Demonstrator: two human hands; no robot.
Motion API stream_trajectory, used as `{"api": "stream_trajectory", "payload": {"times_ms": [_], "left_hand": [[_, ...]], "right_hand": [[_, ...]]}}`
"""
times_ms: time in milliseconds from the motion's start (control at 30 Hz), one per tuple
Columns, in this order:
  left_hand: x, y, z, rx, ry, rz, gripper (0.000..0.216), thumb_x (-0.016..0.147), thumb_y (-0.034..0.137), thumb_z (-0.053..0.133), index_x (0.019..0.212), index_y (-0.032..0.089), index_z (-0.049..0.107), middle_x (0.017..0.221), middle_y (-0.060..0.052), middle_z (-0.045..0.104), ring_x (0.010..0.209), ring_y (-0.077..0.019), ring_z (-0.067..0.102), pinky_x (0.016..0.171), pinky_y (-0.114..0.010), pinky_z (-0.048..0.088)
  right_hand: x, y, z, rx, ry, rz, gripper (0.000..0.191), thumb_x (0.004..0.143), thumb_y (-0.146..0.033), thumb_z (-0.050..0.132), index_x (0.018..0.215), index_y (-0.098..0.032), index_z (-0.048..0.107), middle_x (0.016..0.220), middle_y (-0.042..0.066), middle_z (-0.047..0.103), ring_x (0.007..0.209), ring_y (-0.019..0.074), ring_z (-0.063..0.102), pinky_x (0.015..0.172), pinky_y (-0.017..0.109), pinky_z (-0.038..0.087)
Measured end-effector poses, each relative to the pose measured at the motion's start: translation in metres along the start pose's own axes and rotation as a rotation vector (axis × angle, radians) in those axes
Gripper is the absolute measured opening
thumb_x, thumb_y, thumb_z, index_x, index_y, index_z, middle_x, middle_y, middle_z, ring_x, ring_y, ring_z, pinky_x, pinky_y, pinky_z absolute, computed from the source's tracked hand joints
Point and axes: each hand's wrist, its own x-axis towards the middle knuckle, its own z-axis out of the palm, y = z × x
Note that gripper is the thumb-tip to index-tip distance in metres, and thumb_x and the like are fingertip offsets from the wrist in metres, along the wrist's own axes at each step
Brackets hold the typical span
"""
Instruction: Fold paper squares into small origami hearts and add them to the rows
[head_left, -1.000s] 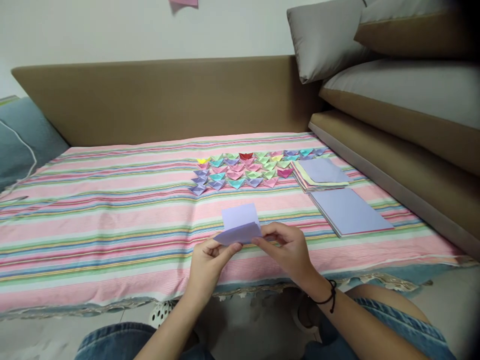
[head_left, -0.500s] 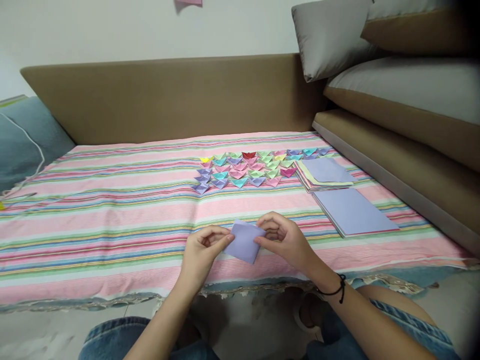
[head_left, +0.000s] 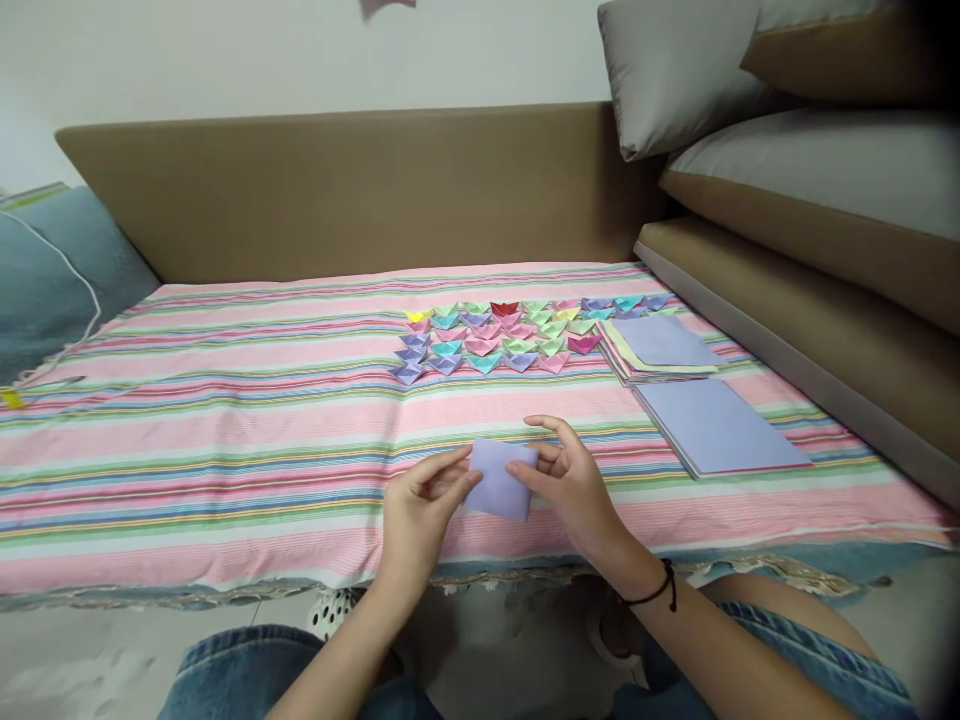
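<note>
A small lavender square of folded paper (head_left: 498, 488) is held between my two hands, above the front part of the striped cloth. My left hand (head_left: 424, 505) pinches its left edge between thumb and fingers. With the thumb on its face and fingers behind, my right hand (head_left: 577, 495) grips the right side; the index finger is lifted away from the paper. Beyond my hands, several folded paper boats (head_left: 484, 345) in many colours lie in rows on the cloth.
To the right lie a stack of lavender-topped paper sheets (head_left: 724, 430) and a looser pile of mixed coloured paper (head_left: 664, 342). Brown and grey cushions (head_left: 810, 190) are piled at the right. A white cable (head_left: 82, 290) runs over a blue cushion (head_left: 112, 240) at the left.
The paper has turned slightly and sits more squarely between my hands. My right thumb has moved further onto its face, and my right index finger has lifted. The view has shifted a little.
</note>
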Motion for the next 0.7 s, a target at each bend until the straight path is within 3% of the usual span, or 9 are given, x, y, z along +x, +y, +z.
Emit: {"api": "stream_trajectory", "payload": {"times_ms": [267,433,600,700], "left_hand": [[-0.0056,-0.0029,0.0012,0.203,-0.025,0.202,0.028,0.072,0.027,0.069,0.1,0.025,0.071,0.092,-0.004,0.069,0.079,-0.0174,0.063,0.06,-0.024,0.053],[-0.0066,-0.0015,0.0012,0.24,-0.048,0.213,0.03,0.073,0.028,0.068,0.102,0.025,0.07,0.091,-0.004,0.069,0.078,-0.0168,0.062,0.059,-0.023,0.051],[-0.0053,-0.0021,0.0016,0.141,-0.007,0.108,0.031,0.068,0.029,0.073,0.099,0.023,0.072,0.084,-0.003,0.071,0.076,-0.0167,0.063,0.062,-0.023,0.052],[-0.0047,-0.0023,0.0023,0.082,0.016,0.064,0.031,0.065,0.027,0.074,0.096,0.022,0.072,0.083,-0.003,0.072,0.076,-0.0161,0.064,0.064,-0.023,0.052]], "right_hand": [[0.0,0.0024,-0.002,-0.132,-0.016,-0.17,0.024,0.066,-0.027,0.073,0.089,-0.02,0.069,0.094,0.007,0.071,0.081,0.0208,0.066,0.066,0.03,0.054],[0.0003,0.0017,-0.0033,-0.123,-0.008,-0.172,0.025,0.066,-0.025,0.074,0.09,-0.021,0.071,0.096,0.006,0.072,0.082,0.0219,0.067,0.066,0.032,0.055],[0.0004,-0.0001,-0.0022,-0.131,-0.017,-0.172,0.026,0.064,-0.024,0.075,0.089,-0.021,0.071,0.097,0.007,0.071,0.083,0.0228,0.067,0.067,0.032,0.055],[-0.0004,-0.0016,0.0,-0.105,-0.032,-0.147,0.036,0.066,-0.025,0.074,0.1,-0.02,0.066,0.094,0.007,0.071,0.082,0.0211,0.066,0.067,0.031,0.054]]}}
